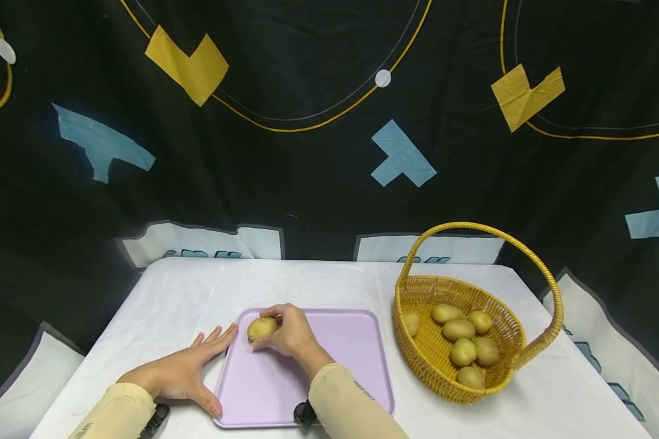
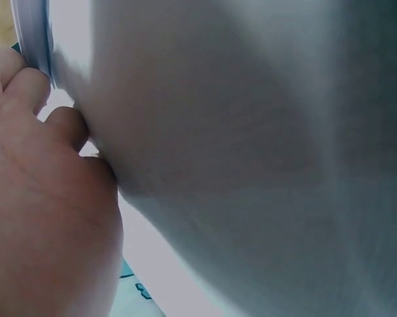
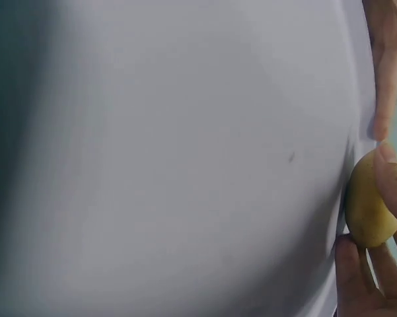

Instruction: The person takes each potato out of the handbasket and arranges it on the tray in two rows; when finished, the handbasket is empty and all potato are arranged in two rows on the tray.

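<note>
White-clothed table [image 1: 187, 286] | I see right hand [image 1: 292, 335] pinching yellow oval potato [image 1: 260, 328] at far-left corner of lilac rectangular tray [image 1: 348, 350] | left hand [image 1: 183, 372] spread wide at its edge | likely early: other potatoes [image 1: 458, 330] left in golden wicker basket [image 1: 435, 373]

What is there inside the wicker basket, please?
Inside the wicker basket, seven potatoes are visible, with bare woven floor beside them. The part directly beneath them is covered and cannot be seen.
</note>
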### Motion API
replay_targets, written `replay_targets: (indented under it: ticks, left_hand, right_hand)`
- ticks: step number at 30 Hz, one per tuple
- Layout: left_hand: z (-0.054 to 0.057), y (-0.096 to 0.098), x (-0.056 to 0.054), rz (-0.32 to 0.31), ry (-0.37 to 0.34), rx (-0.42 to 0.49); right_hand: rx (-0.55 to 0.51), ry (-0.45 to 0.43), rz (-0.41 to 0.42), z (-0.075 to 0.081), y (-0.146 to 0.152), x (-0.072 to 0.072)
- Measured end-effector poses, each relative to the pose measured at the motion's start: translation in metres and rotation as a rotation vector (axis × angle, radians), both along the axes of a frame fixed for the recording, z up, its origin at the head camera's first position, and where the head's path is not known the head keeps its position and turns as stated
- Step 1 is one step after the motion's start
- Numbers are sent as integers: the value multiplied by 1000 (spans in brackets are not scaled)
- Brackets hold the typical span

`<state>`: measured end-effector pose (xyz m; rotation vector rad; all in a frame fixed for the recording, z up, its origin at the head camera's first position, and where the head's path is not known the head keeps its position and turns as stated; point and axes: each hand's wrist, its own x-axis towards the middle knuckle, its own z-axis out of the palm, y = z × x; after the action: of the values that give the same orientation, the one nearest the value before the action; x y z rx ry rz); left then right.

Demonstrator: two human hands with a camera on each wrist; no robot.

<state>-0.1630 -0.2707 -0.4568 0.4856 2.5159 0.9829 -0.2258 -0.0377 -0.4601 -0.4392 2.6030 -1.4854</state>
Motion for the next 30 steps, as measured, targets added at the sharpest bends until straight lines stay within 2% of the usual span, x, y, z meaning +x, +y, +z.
replay_targets:
  ticks: [7, 15, 22, 30]
  left_hand:
    - [0, 1, 1, 10, 1, -23]
    - [0, 2, 1, -1, 12, -21]
    - [1, 3, 4, -6, 9, -42]
    - [4, 3, 4, -9, 37, -5]
  right_hand:
    - [5, 15, 38, 4, 3, 1]
    - [45, -25, 29, 6, 9, 0]
    - [-18, -39, 51, 5, 24, 1]
    - [-76, -56, 81, 21, 55, 4]
